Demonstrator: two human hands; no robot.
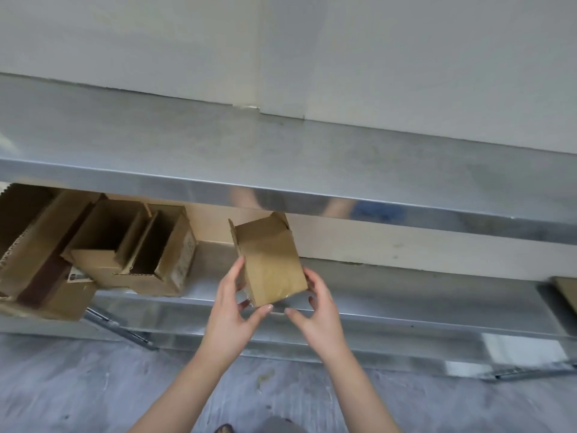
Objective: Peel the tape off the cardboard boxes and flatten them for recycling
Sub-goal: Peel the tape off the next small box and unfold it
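1. Forearms come up from the bottom of the view, and both hands are on the box (271,264). The left hand (232,307) grips its left side, thumb at the bottom corner. The right hand (315,310) holds the right edge, thumb just under the bottom.
2. It's up in the air, tilted, in front of the lower shelf (406,295). The flaps at the far end are open.
3. I'd guess it's light, thin card that dents if you squeeze the middle, so hold it by the corners, where it's stiffest. The near face looks glossy, probably tape (281,289), so a bit slippery. There's a clear bit by the bottom left corner, and I'd start picking there.
4. Other stuff: a bunch of open boxes (131,254) on the shelf to the left, and flat cardboard (565,292) far right. The tabletop (281,151) edge hangs just above the box, so lifting straight up could bump it.
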